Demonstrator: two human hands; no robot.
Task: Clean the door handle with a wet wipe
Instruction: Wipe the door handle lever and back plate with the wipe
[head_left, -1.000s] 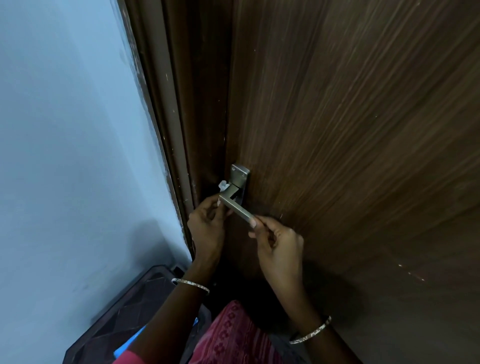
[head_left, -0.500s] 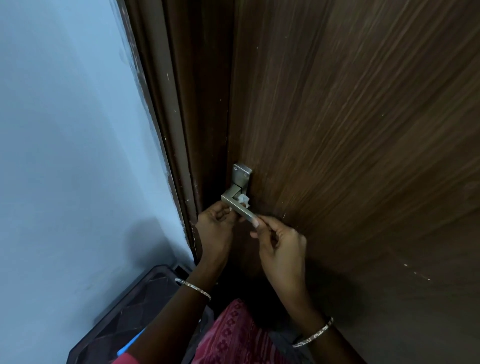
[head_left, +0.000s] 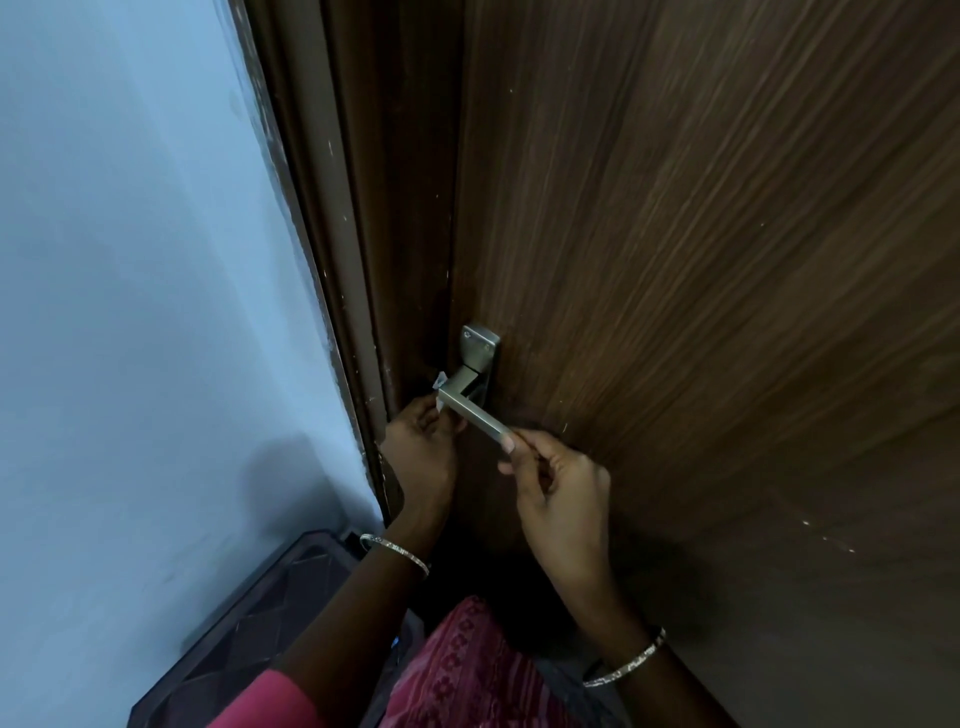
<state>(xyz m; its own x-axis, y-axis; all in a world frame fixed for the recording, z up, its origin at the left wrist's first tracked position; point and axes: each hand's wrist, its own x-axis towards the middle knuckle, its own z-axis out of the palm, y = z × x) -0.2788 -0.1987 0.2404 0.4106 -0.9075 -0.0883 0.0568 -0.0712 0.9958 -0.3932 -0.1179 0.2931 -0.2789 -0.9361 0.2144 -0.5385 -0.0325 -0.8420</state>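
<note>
The door handle (head_left: 475, 410) is a square-edged lever of brushed grey metal, mounted on a small rectangular plate with a screw in its upper corner, close to the left edge of the dark wood-grain door (head_left: 701, 286). The lever bends at a right angle and runs down and to the right from that corner.

The wet wipe (head_left: 439, 387) shows only as a small crumpled white scrap, pressed against the outer corner of the lever on its left side, towards the door frame (head_left: 332, 260). The left hand (head_left: 423, 452) comes up from below the corner, its grip closed on the wipe, fingertips touching the metal there. The rest of the wipe is hidden inside the fingers.

The right hand (head_left: 558, 486) sits at the lever's free end, thumb and forefinger pinched together on the tip. Both wrists carry a thin silver bangle (head_left: 397, 551). Bare lever shows between the two hands.
</note>
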